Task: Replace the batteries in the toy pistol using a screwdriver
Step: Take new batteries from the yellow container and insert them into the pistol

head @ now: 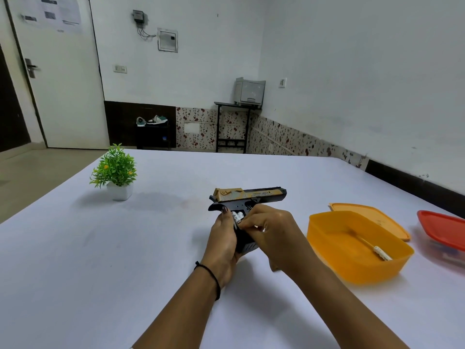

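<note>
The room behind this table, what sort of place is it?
Probably a small office or spare room set up as a work space: a printer on a stand in the corner, notices taped to the door, and shoes on a low rack.

Matt black-and-tan plastic toy pistol (247,197); smooth, translucent orange plastic tub (352,263); glossy red plastic lid (442,229); smooth matt white tabletop (100,248).

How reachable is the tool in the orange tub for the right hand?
Probably yes: the tool lies uncovered in the open tub beside the right hand, which is busy at the toy pistol.
</note>
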